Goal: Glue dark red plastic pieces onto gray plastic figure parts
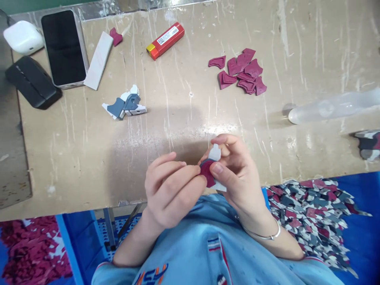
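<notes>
Close to the table's front edge, my right hand (234,170) is closed on a small layered piece with a white part (215,152), a dark grey edge and a maroon piece (207,173) on its face. The fingertips of my left hand (175,190) pinch the left side of this maroon piece. Further back on the right lies a loose heap of maroon pieces (245,65). Left of my hands sits a small group of grey and white pieces (126,103). Part of the held piece is hidden by my fingers.
On the table (74,166) lie a red lighter (166,40), phone (63,47), white strip (99,60), white case (23,37), black object (33,82) and clear tube (329,107). Below are a bin of maroon pieces (32,253) and one of mixed pieces (314,217).
</notes>
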`<state>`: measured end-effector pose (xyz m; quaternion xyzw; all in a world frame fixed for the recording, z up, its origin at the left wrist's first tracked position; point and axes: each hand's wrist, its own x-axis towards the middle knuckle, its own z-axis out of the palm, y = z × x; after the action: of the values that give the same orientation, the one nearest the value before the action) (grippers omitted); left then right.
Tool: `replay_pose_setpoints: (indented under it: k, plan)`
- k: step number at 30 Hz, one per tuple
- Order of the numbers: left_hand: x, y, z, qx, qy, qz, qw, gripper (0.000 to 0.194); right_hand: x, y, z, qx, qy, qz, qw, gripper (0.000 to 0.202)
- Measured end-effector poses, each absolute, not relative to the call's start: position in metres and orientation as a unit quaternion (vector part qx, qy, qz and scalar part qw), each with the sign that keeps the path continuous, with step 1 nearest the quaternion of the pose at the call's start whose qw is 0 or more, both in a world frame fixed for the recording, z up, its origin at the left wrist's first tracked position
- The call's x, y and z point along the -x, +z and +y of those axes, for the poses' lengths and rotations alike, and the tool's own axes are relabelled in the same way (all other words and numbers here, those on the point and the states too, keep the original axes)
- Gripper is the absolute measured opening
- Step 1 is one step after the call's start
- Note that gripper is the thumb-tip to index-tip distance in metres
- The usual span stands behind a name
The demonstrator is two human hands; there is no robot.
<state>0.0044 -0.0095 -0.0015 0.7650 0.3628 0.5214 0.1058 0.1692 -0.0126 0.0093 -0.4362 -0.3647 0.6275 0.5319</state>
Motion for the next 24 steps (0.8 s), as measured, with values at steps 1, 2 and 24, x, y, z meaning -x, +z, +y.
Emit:
replay_pose_setpoints:
  k: [1,2,24]
  plan:
    - [-0.004,0.0,-0.009,-0.767,0.522,0.358,0.104,0.022,-0.17,0.01,-0.013,0.432,0.626,-0.368,0.535,0.04]
    - [-0.004,0.002,-0.01,-0.762,0.526,0.36,0.116,0.023,-0.171,0.011,-0.014,0.425,0.624,-0.374,0.538,0.039]
    - [0.002,0.014,-0.009,-0.653,0.526,0.291,0.461,0.028,-0.188,0.005,-0.017,0.302,0.513,-0.602,0.532,0.024]
